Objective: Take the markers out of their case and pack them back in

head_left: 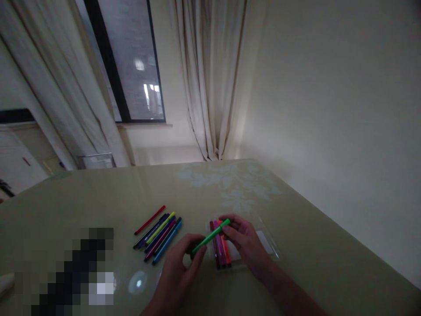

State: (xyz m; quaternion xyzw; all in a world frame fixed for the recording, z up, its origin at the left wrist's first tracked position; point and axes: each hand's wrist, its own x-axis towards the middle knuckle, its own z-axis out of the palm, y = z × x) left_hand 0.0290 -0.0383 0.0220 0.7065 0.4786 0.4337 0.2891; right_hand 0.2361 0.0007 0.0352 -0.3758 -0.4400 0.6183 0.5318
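Observation:
A green marker (212, 236) slants up to the right between my two hands. Its lower left end is pinched by my left hand (184, 263), and its upper right end sits in the fingers of my right hand (243, 241). Just beneath lies a clear plastic case (274, 250), partly covered by my right hand. Inside the case, along its left side, are a dark red marker (215, 252), a purple marker (220, 252) and an orange marker (227, 254). A white sheet (265, 242) shows in the case's right part.
Left of my hands, several loose markers lie in a pile, among them a blue marker (167, 243) and a yellow marker (160, 229). A red marker (149, 220) lies slightly apart. The table (108, 197) meets a wall (345, 131) on the right; curtains (210, 79) hang behind it.

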